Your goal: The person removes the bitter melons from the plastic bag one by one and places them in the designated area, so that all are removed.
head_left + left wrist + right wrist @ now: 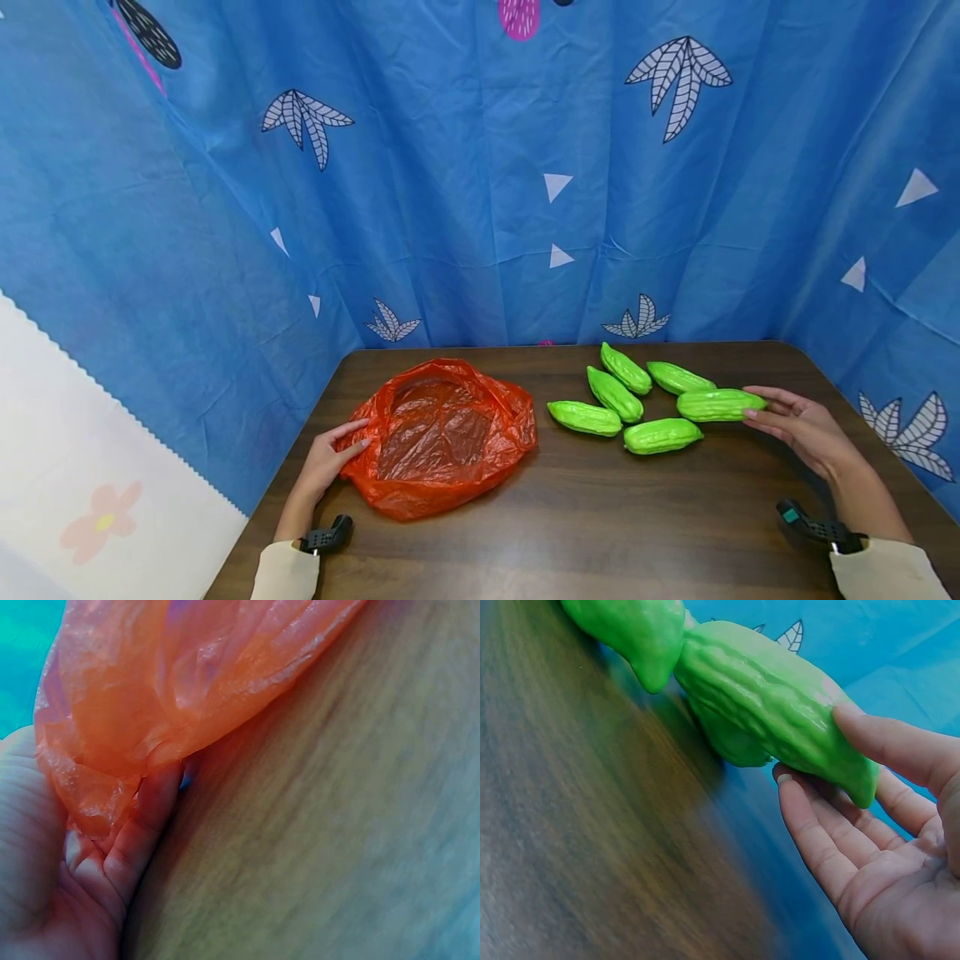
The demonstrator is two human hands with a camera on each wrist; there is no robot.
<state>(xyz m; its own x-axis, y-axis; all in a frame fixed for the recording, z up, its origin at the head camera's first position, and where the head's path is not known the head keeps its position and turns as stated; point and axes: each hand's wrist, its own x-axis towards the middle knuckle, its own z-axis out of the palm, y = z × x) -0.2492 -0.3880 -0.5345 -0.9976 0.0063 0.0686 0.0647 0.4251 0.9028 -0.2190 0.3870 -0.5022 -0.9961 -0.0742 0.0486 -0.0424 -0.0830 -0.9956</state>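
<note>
A red plastic bag lies with its mouth spread wide on the left half of the table. My left hand pinches the bag's left rim; in the left wrist view the thin film runs between thumb and fingers. Over on the right, my right hand holds the right end of a green bitter melon. The right wrist view shows the thumb on top of that ridged bitter melon and the fingers beneath and beside it. Several other bitter melons lie close by, one in front of it.
The dark wooden table reaches back to a blue patterned curtain. More bitter melons, such as one nearest the bag, lie between the bag and my right hand. A white cloth with a flower print hangs at the left.
</note>
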